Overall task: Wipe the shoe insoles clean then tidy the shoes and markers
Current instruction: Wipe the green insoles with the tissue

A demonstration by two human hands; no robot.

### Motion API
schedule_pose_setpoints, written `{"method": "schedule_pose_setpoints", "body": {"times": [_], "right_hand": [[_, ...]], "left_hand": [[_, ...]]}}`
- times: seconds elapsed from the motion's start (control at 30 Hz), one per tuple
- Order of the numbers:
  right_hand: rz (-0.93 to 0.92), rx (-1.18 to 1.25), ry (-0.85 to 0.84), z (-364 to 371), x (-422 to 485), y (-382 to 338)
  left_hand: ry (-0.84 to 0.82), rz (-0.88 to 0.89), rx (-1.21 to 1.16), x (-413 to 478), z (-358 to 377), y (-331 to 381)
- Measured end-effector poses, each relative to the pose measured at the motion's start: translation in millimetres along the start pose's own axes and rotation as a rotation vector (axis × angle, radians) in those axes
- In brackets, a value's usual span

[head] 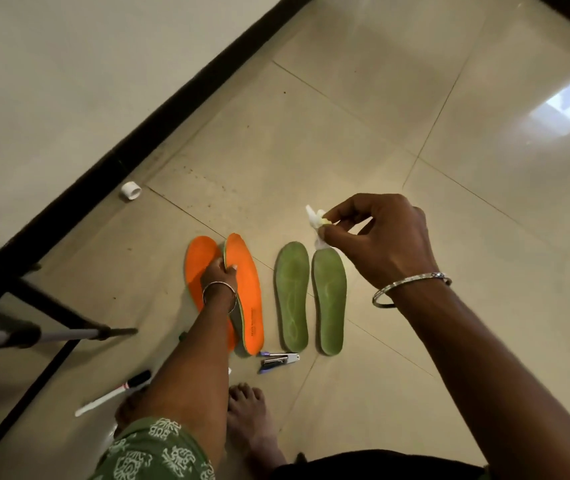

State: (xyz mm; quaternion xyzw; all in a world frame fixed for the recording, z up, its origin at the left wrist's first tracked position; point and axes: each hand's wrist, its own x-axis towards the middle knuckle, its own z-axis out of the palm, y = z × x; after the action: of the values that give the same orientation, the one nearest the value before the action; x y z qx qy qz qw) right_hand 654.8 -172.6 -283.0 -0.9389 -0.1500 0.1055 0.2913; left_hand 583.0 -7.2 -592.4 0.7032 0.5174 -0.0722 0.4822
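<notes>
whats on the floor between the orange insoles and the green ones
Nothing: the head view shows only bare floor tile between the orange insoles and the green insoles.

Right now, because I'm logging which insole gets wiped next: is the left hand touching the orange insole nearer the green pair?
Touching. The head view shows the left hand curled round the raised edge of that orange insole.
</notes>
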Motion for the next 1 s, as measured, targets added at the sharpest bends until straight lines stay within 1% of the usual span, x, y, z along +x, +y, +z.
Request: {"method": "schedule_pose_setpoints", "body": {"times": [0.1,0.13,0.17,0.2,0.27,0.33,0.4,0.5,0.63,0.7,0.77,1.0], "right_hand": [[0.031,0.001,0.016,-2.6,1.7,0.5],[0.037,0.004,0.019,-3.9,1.3,-0.3],[0.042,0.007,0.021,-4.1,1.4,-0.7],[0.048,0.01,0.02,-4.1,1.6,-0.8],[0.054,0.02,0.024,-3.8,1.7,-1.3],[0.057,0.045,0.031,-2.5,1.3,-3.7],[0.054,0.068,0.021,-0.1,0.1,-6.8],[0.031,0.068,-0.001,2.5,-1.1,-10.6],[-0.023,0.029,-0.029,6.3,-3.8,-15.0],[-0.039,0.008,-0.052,8.8,-4.7,-18.5],[-0.041,0.011,-0.039,10.9,-5.3,-20.7],[0.008,0.092,0.045,15.4,-16.5,-41.8]], "left_hand": [[0.212,0.164,0.226,-9.3,4.4,-0.3],[0.253,0.218,0.292,-13.6,7.5,0.4],[0.249,0.262,0.365,-17.4,12.6,0.4],[0.2,0.29,0.433,-22.2,18.4,1.7],[0.011,0.269,0.485,-28.1,34.1,2.3],[-0.213,0.134,0.476,-35.0,50.4,0.7],[-0.338,0.023,0.493,-43.0,68.6,-5.9],[-0.346,-0.049,0.502,-58.9,87.8,-13.6],[-0.308,-0.047,0.556,-64.8,99.2,-14.4],[-0.315,-0.048,0.526,-65.8,95.7,-7.0],[-0.353,-0.031,0.475,-65.6,88.3,-0.3],[-0.473,-0.003,0.094,-59.0,28.8,18.9]]}}
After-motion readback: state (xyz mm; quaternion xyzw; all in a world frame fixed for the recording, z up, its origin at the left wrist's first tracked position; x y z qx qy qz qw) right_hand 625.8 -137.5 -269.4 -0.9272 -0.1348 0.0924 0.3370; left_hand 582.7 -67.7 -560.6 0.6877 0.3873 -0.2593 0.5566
